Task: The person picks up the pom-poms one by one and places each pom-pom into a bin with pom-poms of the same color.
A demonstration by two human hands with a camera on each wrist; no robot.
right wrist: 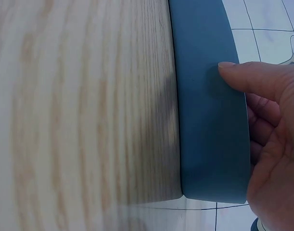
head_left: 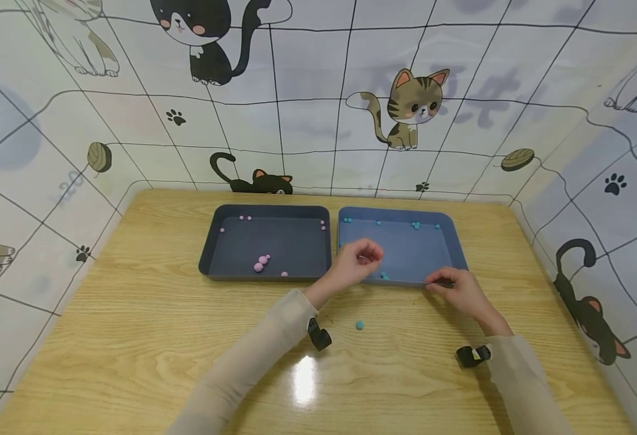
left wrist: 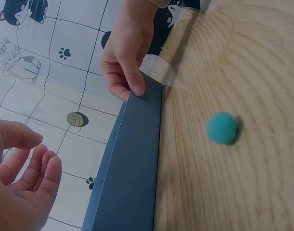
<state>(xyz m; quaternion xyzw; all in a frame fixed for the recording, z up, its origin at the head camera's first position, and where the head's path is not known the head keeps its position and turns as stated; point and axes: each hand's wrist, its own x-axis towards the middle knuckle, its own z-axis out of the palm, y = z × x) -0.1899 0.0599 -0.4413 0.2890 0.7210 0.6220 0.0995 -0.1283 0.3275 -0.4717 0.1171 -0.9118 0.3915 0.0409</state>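
My left hand [head_left: 352, 263] hovers over the left part of a blue tray [head_left: 400, 251]. In the left wrist view its loosely bent fingers [left wrist: 49, 179] and thumb stand apart, and nothing shows between them. With thumb and fingers my right hand [head_left: 462, 295] pinches the tray's near wall, close to its right corner; the right wrist view has the thumb [right wrist: 252, 77] on the outer face and fingers inside. Several small teal balls [head_left: 416, 225] lie along the tray's edges. Another teal ball [left wrist: 223, 128], apparently a soft pompom, rests on the table in front of it.
Left of the blue tray, nearly touching it, stands a dark grey tray [head_left: 272, 241] holding several small pink balls [head_left: 262, 260]. Both sit on a wood-grain table [head_left: 150, 314]. A cat-patterned cloth wall [head_left: 307, 133] encloses the back and sides.
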